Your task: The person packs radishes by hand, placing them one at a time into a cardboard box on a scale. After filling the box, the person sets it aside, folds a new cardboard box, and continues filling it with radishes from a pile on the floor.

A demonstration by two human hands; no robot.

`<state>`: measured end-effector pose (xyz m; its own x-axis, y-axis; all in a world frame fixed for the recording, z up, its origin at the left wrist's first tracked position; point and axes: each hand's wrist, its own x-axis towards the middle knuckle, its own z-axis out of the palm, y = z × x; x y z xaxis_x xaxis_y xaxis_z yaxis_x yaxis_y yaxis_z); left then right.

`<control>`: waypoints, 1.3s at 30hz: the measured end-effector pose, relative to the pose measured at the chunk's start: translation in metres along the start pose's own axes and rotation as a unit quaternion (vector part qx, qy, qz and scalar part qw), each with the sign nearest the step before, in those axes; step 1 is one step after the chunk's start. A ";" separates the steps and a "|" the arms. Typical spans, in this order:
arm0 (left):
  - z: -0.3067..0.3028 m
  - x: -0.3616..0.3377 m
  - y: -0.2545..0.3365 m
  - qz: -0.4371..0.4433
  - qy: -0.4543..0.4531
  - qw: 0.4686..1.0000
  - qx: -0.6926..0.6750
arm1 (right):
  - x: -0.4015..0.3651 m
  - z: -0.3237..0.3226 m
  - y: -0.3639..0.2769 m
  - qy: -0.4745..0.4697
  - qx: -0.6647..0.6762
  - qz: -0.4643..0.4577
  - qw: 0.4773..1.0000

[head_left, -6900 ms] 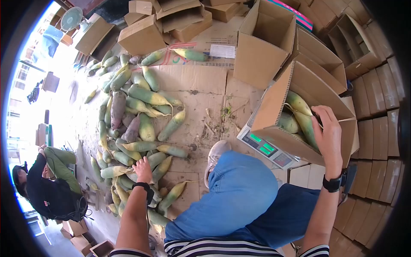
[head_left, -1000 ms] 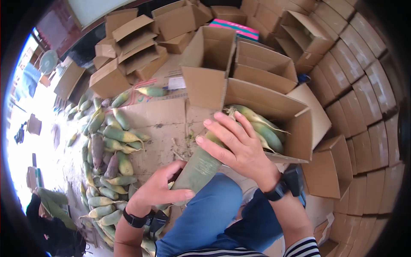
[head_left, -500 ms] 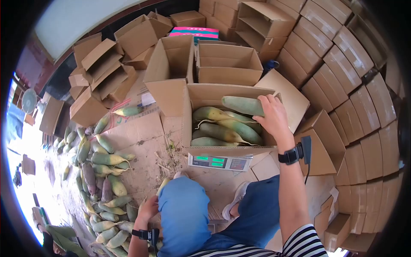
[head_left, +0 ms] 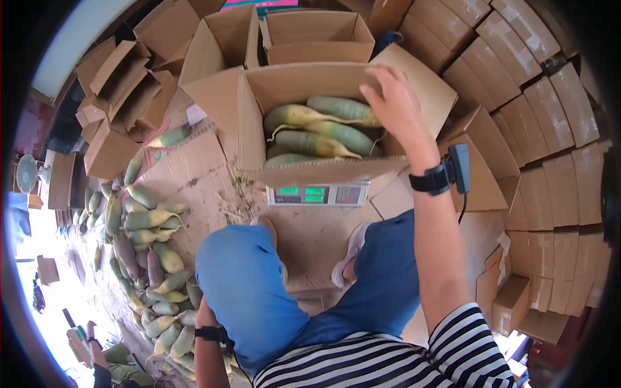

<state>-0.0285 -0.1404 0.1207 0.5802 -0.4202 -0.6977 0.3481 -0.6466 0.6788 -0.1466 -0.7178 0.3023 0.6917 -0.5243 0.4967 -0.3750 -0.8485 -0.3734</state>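
My right hand is over the right side of an open cardboard box, fingers spread and holding nothing. Beneath and left of it, several large green radishes lie stacked in the box, yellowish at their tapered ends. The uppermost radish rests along the back, its right end near my fingers. A scale with lit green digits sits under the box. My left hand is down beside my left knee, close to a heap of radishes; the knee hides its fingers.
Loose radishes spread over the floor at left. Two open boxes stand behind the scale, with more open boxes at back left. Stacked cartons wall the right side. Another person's hand shows at lower left.
My right hand has let go of a radish, which now lies on the others in the box, and its fingers have spread. My left hand has slipped behind my knee. The view has tilted down.
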 end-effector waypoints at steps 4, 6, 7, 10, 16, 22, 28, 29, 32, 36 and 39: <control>0.003 -0.005 0.024 0.038 0.016 0.998 0.049 | -0.001 -0.003 -0.001 0.016 0.027 0.040 0.999; 0.002 -0.007 0.033 0.065 0.023 0.995 0.068 | -0.002 -0.007 -0.001 -0.002 0.020 0.044 0.999; 0.001 -0.008 0.035 0.079 0.027 0.993 0.078 | -0.004 -0.008 -0.002 0.000 0.020 0.045 0.999; -0.013 -0.007 0.049 0.120 0.036 0.986 0.109 | -0.007 -0.011 -0.006 -0.019 0.024 0.057 0.998; -0.041 -0.016 0.161 0.232 0.133 0.905 0.332 | -0.005 -0.028 -0.029 -0.009 0.111 0.027 0.993; -0.002 -0.106 0.352 0.340 0.030 0.939 -0.048 | -0.024 -0.107 -0.034 0.019 0.254 0.042 0.966; 0.103 -0.069 0.393 0.345 -0.107 0.931 -0.062 | -0.174 -0.185 0.016 -0.102 0.040 0.219 0.970; 0.110 -0.049 0.391 0.350 -0.084 0.932 -0.037 | -0.207 -0.198 0.018 -0.149 0.012 0.273 0.950; 0.104 0.034 0.379 0.427 0.072 0.881 0.189 | -0.327 -0.209 0.032 -0.248 -0.112 0.324 0.906; 0.089 0.114 0.356 0.435 0.085 0.870 0.217 | -0.450 -0.182 0.043 -0.291 -0.179 0.353 0.871; 0.094 0.121 0.355 0.285 0.017 0.947 0.148 | -0.478 -0.175 0.064 -0.208 -0.213 0.354 0.886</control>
<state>0.0966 -0.4804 0.2555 0.6370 -0.7369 -0.2263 -0.2475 -0.4736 0.8453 -0.6092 -0.5341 0.1782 0.3241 -0.9396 -0.1101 -0.9440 -0.3135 -0.1028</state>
